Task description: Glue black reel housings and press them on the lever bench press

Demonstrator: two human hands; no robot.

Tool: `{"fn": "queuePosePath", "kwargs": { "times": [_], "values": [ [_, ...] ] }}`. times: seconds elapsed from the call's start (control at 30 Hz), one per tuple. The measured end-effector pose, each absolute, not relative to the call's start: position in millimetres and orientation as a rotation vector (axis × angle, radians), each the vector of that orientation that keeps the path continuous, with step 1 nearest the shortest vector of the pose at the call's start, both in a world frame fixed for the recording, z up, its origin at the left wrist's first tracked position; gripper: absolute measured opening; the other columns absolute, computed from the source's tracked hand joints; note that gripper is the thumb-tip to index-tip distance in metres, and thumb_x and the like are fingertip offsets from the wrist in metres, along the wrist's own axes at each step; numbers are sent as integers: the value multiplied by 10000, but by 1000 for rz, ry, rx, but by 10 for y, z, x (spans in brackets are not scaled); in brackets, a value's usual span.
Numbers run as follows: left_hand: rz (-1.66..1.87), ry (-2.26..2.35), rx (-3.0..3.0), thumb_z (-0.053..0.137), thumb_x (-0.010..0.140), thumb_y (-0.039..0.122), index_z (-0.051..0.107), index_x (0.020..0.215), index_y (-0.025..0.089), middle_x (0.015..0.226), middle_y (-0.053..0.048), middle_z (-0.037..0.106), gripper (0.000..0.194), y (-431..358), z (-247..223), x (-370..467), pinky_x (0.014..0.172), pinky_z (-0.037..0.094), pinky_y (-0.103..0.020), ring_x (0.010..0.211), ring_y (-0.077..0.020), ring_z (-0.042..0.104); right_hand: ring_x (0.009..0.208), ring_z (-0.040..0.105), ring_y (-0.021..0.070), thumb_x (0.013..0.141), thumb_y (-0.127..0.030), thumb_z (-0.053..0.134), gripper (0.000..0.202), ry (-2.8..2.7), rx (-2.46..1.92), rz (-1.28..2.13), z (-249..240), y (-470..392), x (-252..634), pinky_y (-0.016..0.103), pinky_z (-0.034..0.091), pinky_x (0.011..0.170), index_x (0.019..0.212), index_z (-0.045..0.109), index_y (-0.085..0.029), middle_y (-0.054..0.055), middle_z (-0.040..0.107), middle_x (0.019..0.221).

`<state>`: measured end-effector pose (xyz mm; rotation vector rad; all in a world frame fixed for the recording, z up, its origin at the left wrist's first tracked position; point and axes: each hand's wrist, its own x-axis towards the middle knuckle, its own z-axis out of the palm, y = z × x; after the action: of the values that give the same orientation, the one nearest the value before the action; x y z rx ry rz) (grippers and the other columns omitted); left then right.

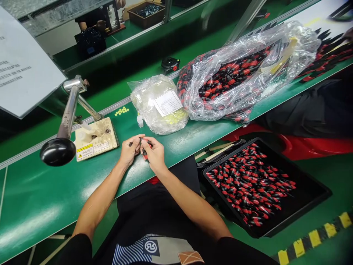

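Note:
My left hand and my right hand meet over the green bench, close to its front edge. Wrapped in my right fingers is a short red-and-black plastic part, mostly hidden by them. My left fingers are pinched around a small dark piece that pokes out on the left side. Fingertips of both hands touch or nearly touch, so how the pieces meet is hidden. To the left of my hands stands a hand-lever press with a black ball knob. Small yellow-green pieces lie behind it.
A clear bag with a white label lies beyond my hands. Right of it is a large plastic bag full of red-and-black parts. A black tray of similar parts stands low at right. A black-and-red object lies further back.

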<state>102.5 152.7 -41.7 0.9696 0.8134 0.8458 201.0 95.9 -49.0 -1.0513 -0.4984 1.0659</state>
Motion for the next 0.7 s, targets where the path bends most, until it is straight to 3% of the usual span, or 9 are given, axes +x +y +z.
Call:
{"fn": "queuePosePath", "kwargs": {
  "times": [0.07, 0.13, 0.23, 0.37, 0.5, 0.7],
  "values": [
    [844, 786, 955, 886, 765, 569, 783, 1130, 139, 529, 95, 393, 573, 1561, -410, 999, 389, 156, -182, 406, -37, 265, 532, 484, 87, 789, -521, 856, 388, -358, -866, 1391, -463, 1000, 2108, 196, 367, 383, 855, 677, -184, -26, 573, 692],
    [886, 782, 927, 884, 782, 544, 762, 1170, 164, 538, 100, 401, 556, 1601, -400, 985, 380, 165, -171, 400, -36, 258, 544, 487, 62, 812, -466, 867, 375, -204, -726, 1629, -433, 1038, 2198, 153, 334, 363, 834, 654, -158, -26, 568, 715],
    [949, 801, 903, 903, 756, 545, 743, 1009, 167, 551, 101, 396, 482, 1658, -384, 982, 369, 189, -152, 398, -28, 251, 538, 479, 41, 953, -406, 755, 293, 8, -617, 1808, -397, 1041, 2292, 109, 318, 353, 903, 649, -138, -35, 549, 709],
    [979, 846, 943, 967, 673, 493, 626, 789, 176, 559, 89, 427, 480, 1650, -367, 994, 367, 218, -133, 407, -29, 303, 517, 474, 41, 1067, -430, 577, 331, 110, -558, 1846, -384, 826, 2473, 98, 307, 327, 924, 624, -135, -38, 531, 698],
    [931, 840, 978, 958, 706, 398, 606, 795, 177, 584, 78, 469, 424, 1639, -356, 1013, 369, 216, -129, 411, -32, 313, 512, 469, 44, 1098, -435, 501, 340, 120, -518, 1680, -442, 356, 3018, 96, 327, 320, 948, 607, -149, -44, 524, 707],
    [892, 809, 1036, 890, 791, 286, 610, 801, 158, 610, 53, 510, 308, 1664, -315, 1068, 411, 273, -153, 442, -47, 365, 496, 460, 29, 1108, -457, 473, 300, 280, -688, 929, -697, -613, 4237, 58, 332, 353, 999, 579, -198, -83, 473, 667]
  ]
}}
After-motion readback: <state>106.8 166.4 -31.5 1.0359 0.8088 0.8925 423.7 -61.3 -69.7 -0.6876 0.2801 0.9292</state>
